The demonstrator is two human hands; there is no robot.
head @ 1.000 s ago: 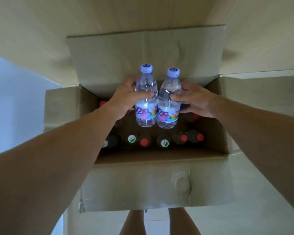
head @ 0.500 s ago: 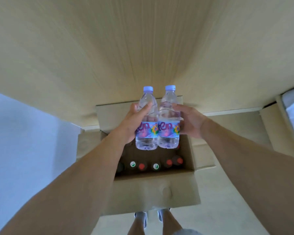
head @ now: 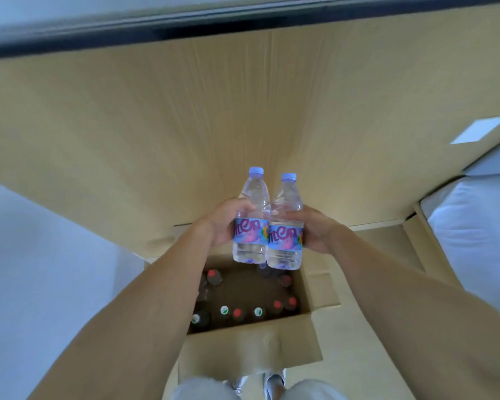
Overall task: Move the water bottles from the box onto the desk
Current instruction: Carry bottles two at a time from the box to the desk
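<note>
Room: a wide wooden desk (head: 185, 125) fills the top of the view, with a dark edge along its far side. A bed (head: 479, 226) is at the right. A white slip of paper (head: 478, 129) lies on the desk at the right.
Left hand: the left hand (head: 223, 223) has its fingers curled round the left water bottle (head: 251, 217) and holds it up in the air.
Left bottle: it is upright, full of water, with a pale blue cap. It touches the other bottle side by side.
Right bottle: the right water bottle (head: 286, 226) is upright too, a bit lower than the left one.
Right hand: the right hand (head: 315, 229) wraps its fingers round the right bottle and holds it tight.
Box: the open cardboard box (head: 251, 345) sits on the floor below the hands. Dark bottles with red, white and green caps (head: 237, 312) stand inside it.
Step now: I think the two bottles are out of the box and on their way to the desk.
Next move: push both bottles forward over the desk, set them down flat, then let go. Keep them straight so they do not tip.
What changed: half a second ago the bottles were low, right over the box. Now they are higher and nearer the desk top, and more of the desk shows.
</note>
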